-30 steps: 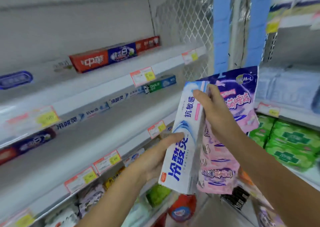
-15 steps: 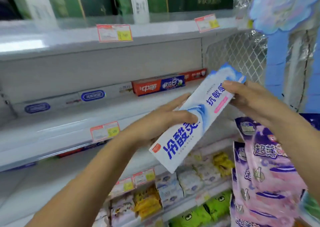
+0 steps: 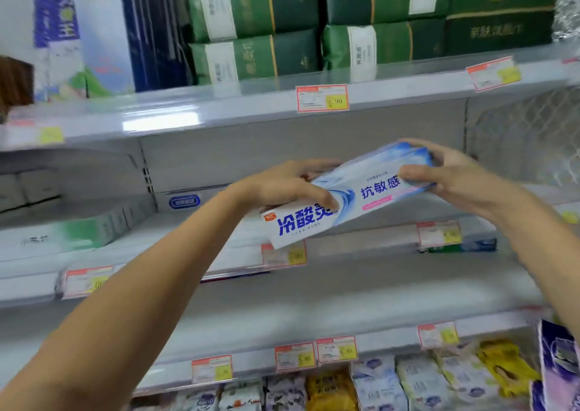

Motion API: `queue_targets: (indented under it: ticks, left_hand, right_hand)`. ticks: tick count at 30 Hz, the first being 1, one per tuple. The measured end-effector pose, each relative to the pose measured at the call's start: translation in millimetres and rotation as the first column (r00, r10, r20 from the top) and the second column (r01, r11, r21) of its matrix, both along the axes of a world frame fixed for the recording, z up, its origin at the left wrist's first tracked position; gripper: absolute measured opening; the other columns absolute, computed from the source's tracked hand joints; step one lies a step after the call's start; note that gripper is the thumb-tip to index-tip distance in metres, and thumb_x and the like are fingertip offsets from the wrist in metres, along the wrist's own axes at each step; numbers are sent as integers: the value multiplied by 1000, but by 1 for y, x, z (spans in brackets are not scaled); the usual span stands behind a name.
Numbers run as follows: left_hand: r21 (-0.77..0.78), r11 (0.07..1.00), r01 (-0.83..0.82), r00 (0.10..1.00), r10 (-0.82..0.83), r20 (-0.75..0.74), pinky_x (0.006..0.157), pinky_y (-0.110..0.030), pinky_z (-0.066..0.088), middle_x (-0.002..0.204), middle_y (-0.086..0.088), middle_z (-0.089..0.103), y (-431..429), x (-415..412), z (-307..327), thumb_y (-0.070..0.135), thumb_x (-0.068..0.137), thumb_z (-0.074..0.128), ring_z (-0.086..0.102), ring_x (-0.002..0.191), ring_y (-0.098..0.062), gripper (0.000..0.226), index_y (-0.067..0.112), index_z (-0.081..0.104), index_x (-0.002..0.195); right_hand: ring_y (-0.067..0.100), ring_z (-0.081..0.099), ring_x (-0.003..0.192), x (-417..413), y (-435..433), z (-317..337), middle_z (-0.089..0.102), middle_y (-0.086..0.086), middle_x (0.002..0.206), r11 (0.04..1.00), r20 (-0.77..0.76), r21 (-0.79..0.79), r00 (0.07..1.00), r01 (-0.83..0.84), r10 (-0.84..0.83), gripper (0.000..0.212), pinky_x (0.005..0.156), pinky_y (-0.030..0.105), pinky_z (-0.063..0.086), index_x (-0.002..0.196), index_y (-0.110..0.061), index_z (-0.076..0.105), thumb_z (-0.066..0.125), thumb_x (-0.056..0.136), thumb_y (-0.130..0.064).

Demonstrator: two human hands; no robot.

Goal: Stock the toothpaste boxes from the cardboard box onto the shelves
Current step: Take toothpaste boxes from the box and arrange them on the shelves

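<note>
The fingers (image 3: 315,163) of the left hand (image 3: 282,188) are curled over the top edge of the toothpaste box (image 3: 361,197), with the thumb pressed on its printed front. The right hand (image 3: 452,175) pinches the far end the same way, fingers above and thumb below. Both hands are closed on the box, one at each end, and it hangs between them, tilted slightly with the right end higher.

It looks like a long, light carton of thin card. It is probably stiff along its length but easy to dent on the broad faces, and its glossy print may be a little slick. Holding it by the long edges near the ends, as both hands do, seems sound, since squeezing the middle of the faces could crush it.

Just behind the fingers runs the shelf (image 3: 219,255) where the box seems headed. A white carton (image 3: 185,202) stands at the back of it, beyond the left hand. A price tag (image 3: 284,255) sits on the shelf lip, just under the left end of the box. Well above the fingers, green packs (image 3: 251,27) fill the top shelf. The cardboard box is not in view.

Compared with half a second ago, the box lies flatter and sits higher against the shelf opening. The left hand has shifted from lying across the front to gripping over the top. The view has swung upward, so the pink and purple packs under the right hand have nearly gone.
</note>
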State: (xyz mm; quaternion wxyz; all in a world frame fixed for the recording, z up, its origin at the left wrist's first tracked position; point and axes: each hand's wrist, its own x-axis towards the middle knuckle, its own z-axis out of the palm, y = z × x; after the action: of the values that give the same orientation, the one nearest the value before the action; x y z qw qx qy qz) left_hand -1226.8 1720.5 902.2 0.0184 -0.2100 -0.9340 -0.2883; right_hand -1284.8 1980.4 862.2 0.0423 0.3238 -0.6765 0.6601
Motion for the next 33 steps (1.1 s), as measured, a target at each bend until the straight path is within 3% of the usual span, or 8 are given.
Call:
queue_targets:
  ticks: [2,5,8,12,19,27,31,33]
  left_hand:
    - [-21,999,-24,1000,23,-21,56,-20,53,98,4,69,-12,-3,2,37,68,67,70,69,-13,74,40,38,136]
    - [-35,998,-48,997,45,-58,57,-21,53,100,-1,70,-22,-5,0,39,68,67,71,71,-15,80,37,35,141]
    - [-35,997,-65,992,61,-109,59,-21,54,102,3,69,-27,-1,-4,36,69,73,71,72,-11,80,41,35,140]
    - [-77,991,-106,962,83,-261,66,-10,49,113,17,61,-21,11,-20,42,62,72,66,82,-1,85,49,33,138]
    - [-184,973,-138,869,29,-494,78,-24,36,125,-1,52,-3,23,-54,53,60,65,48,102,-15,93,42,27,144]
    - [-179,974,-136,889,41,-455,85,-27,37,129,1,48,27,46,-89,59,59,64,48,107,-14,94,44,25,144]
    - [-199,974,-106,919,19,-395,88,-27,38,135,2,44,40,53,-112,52,64,68,48,112,-15,92,43,24,145]
    - [-207,975,-76,958,14,-286,80,-24,45,123,5,46,44,53,-129,55,64,69,55,97,-12,92,46,23,144]
  right_hand:
    - [9,69,82,-6,-12,3,66,6,109,999,24,2,999,-35,35,94,69,17,55,136,-13,45,85,51,-18]
    - [9,67,83,-6,-22,7,60,9,118,998,24,24,998,-56,55,80,72,16,54,140,-18,38,66,65,-13]
    - [13,64,102,-6,-21,5,55,4,130,993,-18,94,997,-74,76,101,84,20,53,138,-29,40,89,50,-28]
    - [10,48,128,2,-13,-8,43,-4,140,975,-119,223,992,-21,49,108,103,29,44,131,-46,41,93,36,-48]
    - [2,48,126,25,9,-35,38,-3,141,974,-226,226,973,13,40,103,94,23,49,147,-27,25,79,62,-7]
    - [5,44,129,44,42,-67,40,-1,139,960,-233,280,971,20,48,108,100,29,47,144,-29,28,87,55,-28]
    - [4,50,119,58,57,-84,40,-10,130,936,-219,349,975,41,39,92,83,15,52,134,-36,35,80,56,-17]
    - [6,53,114,58,65,-100,42,-10,129,903,-135,429,989,6,57,87,82,15,52,131,-37,38,76,56,-16]
